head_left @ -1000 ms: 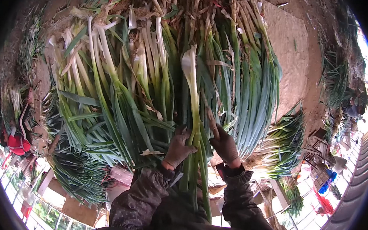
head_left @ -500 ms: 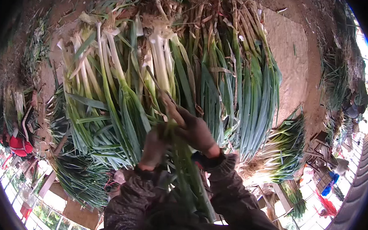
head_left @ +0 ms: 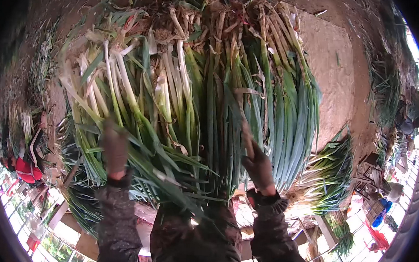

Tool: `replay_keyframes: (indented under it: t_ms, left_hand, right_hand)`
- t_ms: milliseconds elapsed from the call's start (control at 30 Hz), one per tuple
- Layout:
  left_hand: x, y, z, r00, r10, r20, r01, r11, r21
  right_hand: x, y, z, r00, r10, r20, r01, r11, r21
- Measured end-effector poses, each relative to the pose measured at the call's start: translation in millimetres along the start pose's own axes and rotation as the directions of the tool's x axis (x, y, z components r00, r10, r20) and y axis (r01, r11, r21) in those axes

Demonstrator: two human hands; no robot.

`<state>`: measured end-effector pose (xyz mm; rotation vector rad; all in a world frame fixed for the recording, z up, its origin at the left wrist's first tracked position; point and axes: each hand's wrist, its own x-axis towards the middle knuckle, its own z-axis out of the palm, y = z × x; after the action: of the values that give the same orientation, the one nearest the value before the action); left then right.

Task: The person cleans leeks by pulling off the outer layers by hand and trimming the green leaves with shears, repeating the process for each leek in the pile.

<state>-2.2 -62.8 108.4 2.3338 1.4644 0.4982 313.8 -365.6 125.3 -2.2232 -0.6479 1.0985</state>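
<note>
Large green onions lie side by side in a broad pile (head_left: 287, 112), roots at the far side and leaves toward me. At the pile's left, my gloved left hand (head_left: 115, 148), blurred by motion, is closed around one green onion (head_left: 84, 101). Its white stem points to the far left, while its leaves trail across the pile toward my legs. My gloved right hand (head_left: 260, 170) is over the middle-right leaves, closed on the brown handle of what looks like a knife (head_left: 248, 140). The dark blade is hard to make out against the leaves.
Bare ground (head_left: 335, 66) shows right of the pile. A smaller green onion bundle (head_left: 324, 171) lies at the right, with a wooden stool (head_left: 370, 177) beyond it. More green onions (head_left: 78, 200) are at the lower left, near a red item (head_left: 27, 170).
My hands were together in front of me around a green onion. The left hand has moved left with it onto the pile; the right has moved right with the knife.
</note>
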Motion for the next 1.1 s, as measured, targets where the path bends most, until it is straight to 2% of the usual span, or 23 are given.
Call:
replay_keyframes:
  t_ms: [33,67,100,133,167,233,267,333,367,400,467,533,600,667,700,767,800,933,967,1000,1033,1067,1100]
  left_hand:
    - [4,30,37,0.989,-0.022,0.146,0.056,0.970,-0.235]
    - [12,61,65,0.885,0.088,0.458,-0.013,0.986,-0.163]
    - [11,80,124,0.832,0.098,0.545,0.100,0.941,-0.322]
    - [1,102,181,0.915,0.127,0.383,0.071,0.884,-0.463]
    - [2,124,219,0.882,-0.011,0.471,0.195,0.918,-0.344]
    - [10,146,290,0.835,-0.137,0.533,0.215,0.973,-0.086]
    - [16,147,315,0.816,-0.204,0.542,0.314,0.942,-0.118]
    - [10,144,350,0.738,-0.348,0.578,0.520,0.839,-0.160]
    - [1,140,358,0.726,-0.346,0.594,0.541,0.821,-0.182]
    - [-4,130,358,0.720,-0.352,0.598,0.557,0.807,-0.196]
    - [3,114,354,0.726,-0.344,0.595,0.577,0.775,-0.256]
    - [5,129,343,0.706,-0.255,0.661,0.653,0.596,-0.468]
    - [2,153,312,0.675,-0.174,0.717,0.710,0.417,-0.567]
    - [-7,195,244,0.615,-0.161,0.772,0.764,0.364,-0.533]
    - [-19,208,216,0.581,-0.147,0.801,0.791,0.333,-0.513]
    - [-61,229,172,0.502,-0.017,0.865,0.838,0.258,-0.481]
    - [-88,243,153,0.502,-0.049,0.864,0.837,0.279,-0.471]
    - [-182,258,116,0.573,-0.042,0.818,0.768,0.377,-0.518]
    - [-189,256,114,0.539,-0.049,0.841,0.780,0.407,-0.476]
    - [-197,255,112,0.577,-0.110,0.810,0.741,0.487,-0.462]
    - [-190,259,106,0.615,-0.164,0.772,0.699,0.566,-0.437]
    - [-184,260,101,0.654,-0.214,0.725,0.655,0.639,-0.402]
    - [-197,239,116,0.668,-0.150,0.729,0.588,0.707,-0.393]
  right_hand:
    - [-5,9,-13,1.000,0.004,-0.026,-0.004,1.000,-0.019]
    - [-9,18,-21,0.997,-0.066,-0.036,0.067,0.997,0.025]
    - [-17,24,-28,1.000,0.019,-0.014,-0.019,1.000,0.016]
    - [-25,26,-34,0.994,0.104,0.010,-0.104,0.995,0.004]
    - [-32,22,-38,0.989,0.144,0.014,-0.144,0.989,0.030]
    - [-44,40,-38,0.971,0.235,0.056,-0.236,0.972,0.012]
    - [-51,51,-35,0.988,0.150,0.035,-0.152,0.986,0.071]
    - [-58,49,-38,0.956,0.276,0.100,-0.286,0.953,0.098]
    - [-62,60,-33,0.983,0.177,0.058,-0.183,0.974,0.134]
    - [-62,62,-34,0.960,0.254,0.117,-0.265,0.960,0.090]
    - [-58,62,-28,0.946,0.284,0.158,-0.311,0.931,0.190]
    - [-53,63,-28,0.948,0.266,0.176,-0.299,0.934,0.197]
    - [-54,66,-39,0.951,0.267,0.157,-0.295,0.935,0.197]
    - [-53,50,-55,0.930,0.332,0.159,-0.368,0.843,0.392]
    - [-55,44,-57,0.940,0.331,0.082,-0.332,0.836,0.437]
    - [-60,28,-70,0.935,0.347,0.071,-0.339,0.817,0.466]
    - [-66,22,-80,0.931,0.360,0.055,-0.341,0.809,0.479]
    - [-89,12,-82,0.991,0.091,0.103,-0.115,0.958,0.262]
    - [-94,17,-80,0.990,0.063,0.125,-0.083,0.983,0.164]
    - [-98,23,-76,0.988,0.036,0.151,-0.047,0.997,0.068]
    - [-101,30,-74,0.972,0.095,0.215,-0.085,0.995,-0.058]
    - [-104,26,-72,0.982,0.076,0.171,-0.062,0.994,-0.086]
    - [-109,26,-72,0.977,0.119,0.179,-0.098,0.988,-0.119]
